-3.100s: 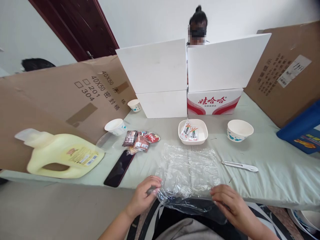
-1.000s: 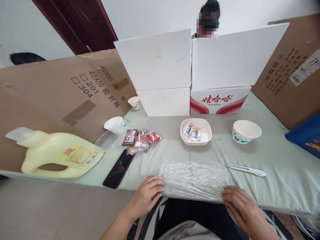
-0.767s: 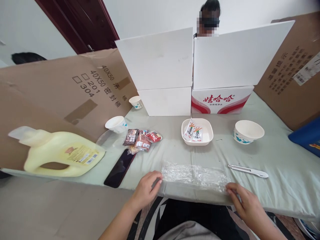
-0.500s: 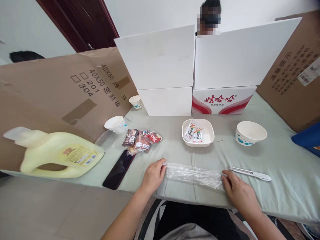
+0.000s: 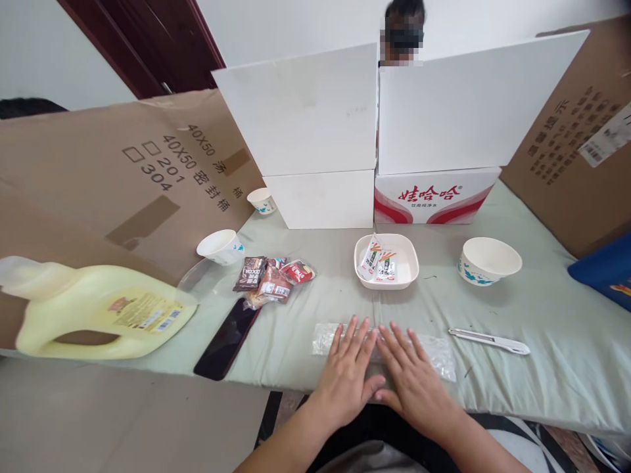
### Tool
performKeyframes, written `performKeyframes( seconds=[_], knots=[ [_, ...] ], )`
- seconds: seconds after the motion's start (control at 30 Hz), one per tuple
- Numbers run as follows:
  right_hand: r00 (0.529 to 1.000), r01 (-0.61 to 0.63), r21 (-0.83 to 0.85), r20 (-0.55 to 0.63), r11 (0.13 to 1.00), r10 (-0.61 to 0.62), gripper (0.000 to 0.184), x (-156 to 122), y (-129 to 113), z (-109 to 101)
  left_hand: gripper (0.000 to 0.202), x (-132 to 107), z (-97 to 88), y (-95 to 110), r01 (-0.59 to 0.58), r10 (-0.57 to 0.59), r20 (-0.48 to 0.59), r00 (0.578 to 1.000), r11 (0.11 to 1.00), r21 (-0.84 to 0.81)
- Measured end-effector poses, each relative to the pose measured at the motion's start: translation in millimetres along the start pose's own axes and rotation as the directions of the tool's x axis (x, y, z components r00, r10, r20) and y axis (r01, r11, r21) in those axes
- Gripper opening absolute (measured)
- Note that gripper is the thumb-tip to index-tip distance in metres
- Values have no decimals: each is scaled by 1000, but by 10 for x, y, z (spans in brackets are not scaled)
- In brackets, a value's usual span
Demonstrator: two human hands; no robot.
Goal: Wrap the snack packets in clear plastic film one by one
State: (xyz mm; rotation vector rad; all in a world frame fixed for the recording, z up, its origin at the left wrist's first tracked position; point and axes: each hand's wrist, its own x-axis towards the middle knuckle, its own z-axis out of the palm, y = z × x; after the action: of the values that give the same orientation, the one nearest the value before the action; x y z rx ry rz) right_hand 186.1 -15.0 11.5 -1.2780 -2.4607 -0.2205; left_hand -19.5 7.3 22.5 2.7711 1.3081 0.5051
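Observation:
A long folded strip of clear plastic film [image 5: 444, 360] lies flat along the near side of the table. My left hand [image 5: 348, 368] rests on its middle, fingers spread and palm down. Beside it, my right hand [image 5: 409, 374] is also laid flat on the strip, thumbs nearly touching. Both hands cover the centre of the film, so only its two ends show well. Just right of the strip is a white utility knife [image 5: 488, 340]. Behind the hands stands a white square bowl [image 5: 362, 281] with two small printed sachets [image 5: 387, 263] in it.
Packaged snacks [image 5: 273, 282] and a black phone [image 5: 227, 341] lie to the left, near a yellow detergent jug [image 5: 108, 312]. Paper bowls [image 5: 488, 259] stand right and left. White boxes [image 5: 325, 197] and brown cardboard [image 5: 98, 171] wall the table; a person [image 5: 404, 29] is behind.
Both hands have let go of the film's ends and moved inward to its middle, fingers now spread flat. The strip looks flatter. The view has shifted slightly.

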Motion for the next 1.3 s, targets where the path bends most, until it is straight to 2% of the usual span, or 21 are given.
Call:
performKeyframes(
  seconds=[0.07,0.13,0.27,0.33,0.4,0.47,0.5,0.6,0.7,0.8,0.87,0.93,1.0,1.07,1.17,1.23,1.3],
  knots=[
    [999,3,-16,38,1000,-2,84,-22,-55,116,74,-58,123,0,14,-18,76,997,999,42],
    [997,-53,-46,51,998,55,90,-130,-27,173,77,-173,189,-132,87,-98,95,991,990,110],
    [982,-185,-98,7,978,187,97,-484,146,109,73,-436,142,-499,201,-221,63,973,952,232],
    [974,-228,-102,-17,968,228,89,-672,222,54,69,-504,94,-548,255,-269,17,963,930,266],
    [967,-254,-104,-37,962,252,70,-845,262,14,59,-501,65,-439,330,-326,-60,944,909,253],
    [964,-262,-98,-63,960,257,56,-988,265,-24,47,-438,55,-192,346,-333,-105,937,924,160],
    [964,-261,-82,-75,962,255,52,-1043,254,-51,42,-392,56,-40,314,-305,-99,947,945,90],
    [964,-234,30,-122,972,236,37,-1136,199,-195,40,-241,80,385,102,-103,-2,995,988,-116],
    [973,-149,91,-165,985,162,30,-1137,157,-438,50,-138,127,585,-58,76,87,993,979,-197],
    [990,12,112,-141,994,4,21,-1079,155,-714,49,-113,157,565,-116,150,137,979,967,-228],
    [993,75,215,-102,974,-54,17,-1001,166,-872,44,-116,139,509,-115,160,154,975,957,-266],
    [997,70,370,-47,927,-57,18,-877,188,-982,40,-113,91,461,-129,203,190,961,931,-340],
    [999,-24,512,45,858,1,21,-693,231,-1024,41,-103,39,428,-133,249,228,941,894,-427],
    [981,-187,599,154,779,118,21,-442,307,-982,51,-98,17,403,-108,254,233,939,859,-501],
    [921,-389,619,276,683,274,26,7,462,-755,82,-128,83,364,-80,220,177,959,812,-579],
    [895,-445,584,316,679,314,29,286,555,-529,98,-168,165,340,-63,189,146,971,794,-605],
    [881,-469,502,326,727,343,31,495,608,-289,105,-205,234,325,-23,149,156,976,790,-613]
  ],
)
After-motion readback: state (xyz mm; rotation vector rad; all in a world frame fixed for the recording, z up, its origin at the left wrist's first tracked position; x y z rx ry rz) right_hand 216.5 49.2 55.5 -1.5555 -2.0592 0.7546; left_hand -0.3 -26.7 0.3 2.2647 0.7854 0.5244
